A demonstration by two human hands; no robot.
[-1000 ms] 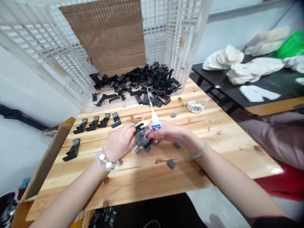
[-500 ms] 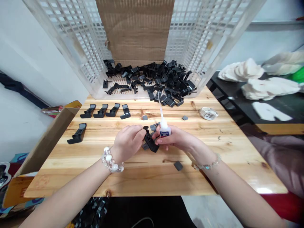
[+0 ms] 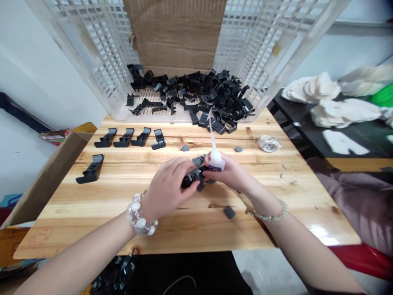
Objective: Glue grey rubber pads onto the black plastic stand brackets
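Note:
My left hand (image 3: 168, 186) is closed over a black plastic clip (image 3: 192, 179) above the middle of the wooden table (image 3: 129, 221). My right hand (image 3: 229, 174) grips a small white glue bottle (image 3: 216, 160) with a long thin nozzle pointing up, and its fingertips touch the same clip. Small grey pads (image 3: 229, 212) lie on the wood around both hands. Several finished black clips (image 3: 126, 138) lie in a row at the left, with one more (image 3: 89, 170) nearer me.
A white lattice crate (image 3: 251, 45) lined with cardboard lies on its side at the far edge, spilling a pile of black clips (image 3: 196, 100). A roll of tape (image 3: 268, 144) sits at the right. A cardboard box (image 3: 46, 176) flanks the left edge. White cloths (image 3: 334, 106) lie on a dark bench.
The clip has turned from upright to lying level between my hands, and my left hand has closed further over it. The glue bottle has tilted slightly right.

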